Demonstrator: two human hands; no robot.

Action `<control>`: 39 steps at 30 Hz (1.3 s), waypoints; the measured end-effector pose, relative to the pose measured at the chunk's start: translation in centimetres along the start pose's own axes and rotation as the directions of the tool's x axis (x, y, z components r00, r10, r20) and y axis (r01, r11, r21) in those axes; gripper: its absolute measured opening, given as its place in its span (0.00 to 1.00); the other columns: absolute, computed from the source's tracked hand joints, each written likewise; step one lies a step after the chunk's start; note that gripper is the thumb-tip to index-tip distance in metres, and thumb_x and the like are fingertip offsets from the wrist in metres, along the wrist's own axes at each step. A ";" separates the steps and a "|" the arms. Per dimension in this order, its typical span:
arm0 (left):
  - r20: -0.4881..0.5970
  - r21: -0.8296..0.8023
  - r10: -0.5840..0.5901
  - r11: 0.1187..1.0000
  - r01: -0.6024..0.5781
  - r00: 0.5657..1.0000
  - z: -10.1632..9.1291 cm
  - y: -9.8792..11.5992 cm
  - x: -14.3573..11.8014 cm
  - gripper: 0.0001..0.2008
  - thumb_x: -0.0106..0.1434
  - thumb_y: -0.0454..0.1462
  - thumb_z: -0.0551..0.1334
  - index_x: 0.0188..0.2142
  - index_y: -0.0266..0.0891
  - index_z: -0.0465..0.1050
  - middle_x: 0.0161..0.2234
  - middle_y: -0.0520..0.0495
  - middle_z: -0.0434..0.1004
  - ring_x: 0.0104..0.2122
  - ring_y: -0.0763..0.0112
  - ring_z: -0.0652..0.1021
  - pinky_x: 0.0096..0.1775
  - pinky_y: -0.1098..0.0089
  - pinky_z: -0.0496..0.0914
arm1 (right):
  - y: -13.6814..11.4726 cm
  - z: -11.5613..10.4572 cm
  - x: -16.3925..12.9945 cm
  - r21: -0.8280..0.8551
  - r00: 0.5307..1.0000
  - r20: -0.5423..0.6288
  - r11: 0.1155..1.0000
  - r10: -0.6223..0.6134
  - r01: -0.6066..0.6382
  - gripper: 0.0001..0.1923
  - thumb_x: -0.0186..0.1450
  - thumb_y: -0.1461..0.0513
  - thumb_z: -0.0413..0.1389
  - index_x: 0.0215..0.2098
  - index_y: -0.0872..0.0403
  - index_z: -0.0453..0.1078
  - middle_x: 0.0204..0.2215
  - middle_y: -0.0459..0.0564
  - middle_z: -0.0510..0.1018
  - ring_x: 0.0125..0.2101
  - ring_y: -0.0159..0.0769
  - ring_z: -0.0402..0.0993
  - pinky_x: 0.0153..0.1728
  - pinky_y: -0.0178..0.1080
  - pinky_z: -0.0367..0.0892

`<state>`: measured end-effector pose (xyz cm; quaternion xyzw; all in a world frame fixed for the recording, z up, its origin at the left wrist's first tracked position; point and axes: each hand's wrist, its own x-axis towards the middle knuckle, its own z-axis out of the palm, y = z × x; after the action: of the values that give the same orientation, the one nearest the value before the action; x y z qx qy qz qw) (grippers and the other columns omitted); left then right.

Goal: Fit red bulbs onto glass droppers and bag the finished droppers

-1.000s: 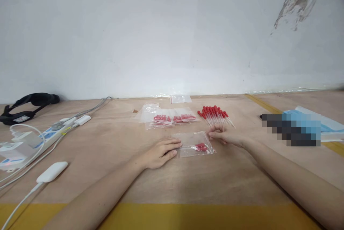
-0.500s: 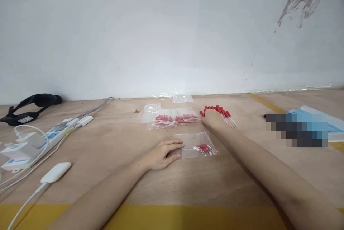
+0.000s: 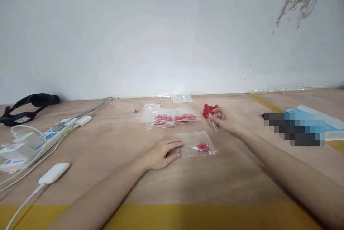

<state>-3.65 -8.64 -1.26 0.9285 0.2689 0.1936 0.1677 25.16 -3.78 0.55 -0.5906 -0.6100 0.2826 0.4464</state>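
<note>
A clear zip bag (image 3: 189,140) lies flat in front of me with a few red-tipped sticks (image 3: 202,147) inside, their tips toward its zip end on the right. My left hand (image 3: 162,154) rests flat, fingers stretched out over the bag's left end. My right hand (image 3: 221,119) is closed in a pinch on red-tipped white sticks (image 3: 206,111), above and right of the bag. How many it grips is unclear, and it partly hides more red tips (image 3: 213,107) behind it.
Filled zip bags (image 3: 162,119) lie overlapping beyond the front bag, with bags lacking red contents (image 3: 182,98) near the wall. On the left are a power strip (image 3: 51,133), cables, a white case (image 3: 55,172) and a black headset (image 3: 29,104). A blue mask (image 3: 330,124) lies right.
My right hand has drawn back from the loose pile and turned, now with sticks pinched in its fingers. The pile looks disturbed. My left hand stays on the bag.
</note>
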 end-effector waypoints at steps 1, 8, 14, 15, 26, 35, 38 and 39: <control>-0.001 0.003 -0.002 1.000 0.002 1.000 0.0 0.0 0.0 0.19 0.62 0.40 0.53 0.53 0.41 0.61 0.51 0.44 0.65 0.51 0.66 0.65 0.53 0.62 0.60 | 0.6 -0.2 -0.8 0.101 1.000 0.012 0.995 0.001 -0.002 0.22 0.55 0.58 0.54 0.46 0.55 0.55 0.22 0.43 0.68 0.18 0.27 0.64 0.18 0.31 0.61; 0.008 0.011 -0.006 1.000 0.006 1.000 0.1 -0.1 -0.1 0.18 0.62 0.39 0.53 0.52 0.42 0.61 0.52 0.44 0.64 0.52 0.65 0.65 0.53 0.61 0.59 | 2.7 1.1 -3.7 0.417 0.988 -0.006 0.898 0.154 -0.138 0.36 0.53 0.62 0.56 0.51 0.49 0.38 0.20 0.37 0.65 0.18 0.31 0.69 0.20 0.35 0.69; 0.003 0.008 -0.012 1.000 0.012 1.000 0.0 0.0 0.0 0.20 0.62 0.39 0.53 0.54 0.42 0.59 0.52 0.45 0.64 0.52 0.65 0.64 0.53 0.61 0.59 | 2.5 2.3 -4.2 0.636 0.948 0.141 0.708 0.284 -0.307 0.09 0.59 0.62 0.51 0.37 0.51 0.55 0.23 0.43 0.70 0.24 0.30 0.73 0.31 0.37 0.71; 0.002 0.005 -0.011 1.000 0.011 1.000 0.0 0.1 0.0 0.20 0.62 0.39 0.53 0.54 0.42 0.59 0.52 0.45 0.64 0.52 0.65 0.64 0.53 0.61 0.59 | 2.6 2.1 -4.3 0.630 0.947 0.158 0.710 0.279 -0.315 0.07 0.58 0.62 0.52 0.35 0.52 0.57 0.24 0.45 0.71 0.24 0.29 0.72 0.32 0.36 0.71; -0.019 -0.005 0.004 1.000 -0.004 1.000 0.0 0.2 0.1 0.21 0.62 0.39 0.53 0.55 0.42 0.56 0.50 0.44 0.65 0.50 0.64 0.66 0.51 0.61 0.61 | 2.4 0.6 -4.5 0.154 0.927 0.369 0.988 -0.061 0.003 0.14 0.49 0.58 0.59 0.32 0.58 0.70 0.18 0.41 0.69 0.19 0.25 0.61 0.21 0.31 0.58; -0.028 -0.005 0.010 1.000 -0.011 1.000 0.0 0.1 0.1 0.21 0.62 0.39 0.54 0.55 0.40 0.57 0.49 0.42 0.66 0.49 0.64 0.66 0.51 0.60 0.61 | 2.7 2.2 -4.4 0.210 0.899 0.428 0.978 -0.095 0.003 0.13 0.52 0.56 0.56 0.31 0.57 0.70 0.27 0.48 0.75 0.28 0.32 0.70 0.30 0.35 0.63; -0.025 -0.003 0.013 1.000 -0.013 1.000 -0.1 0.1 0.2 0.22 0.61 0.40 0.54 0.55 0.40 0.58 0.50 0.42 0.66 0.50 0.64 0.66 0.52 0.60 0.60 | 2.6 1.5 -4.5 0.262 0.876 0.478 0.962 -0.060 -0.077 0.16 0.52 0.55 0.57 0.35 0.57 0.69 0.30 0.48 0.76 0.29 0.30 0.70 0.30 0.34 0.64; -0.023 -0.005 0.015 1.000 -0.015 1.000 -0.1 0.1 0.2 0.21 0.61 0.40 0.54 0.54 0.40 0.58 0.50 0.43 0.66 0.50 0.64 0.66 0.52 0.60 0.60 | 2.5 1.2 -4.5 0.254 0.867 0.497 0.961 -0.032 -0.110 0.18 0.51 0.54 0.57 0.36 0.56 0.69 0.29 0.47 0.76 0.26 0.29 0.69 0.27 0.32 0.63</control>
<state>-3.45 -8.61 -1.07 0.9278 0.2634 0.2063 0.1653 24.85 -7.54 -3.10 -0.4430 -0.6469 0.5154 0.3460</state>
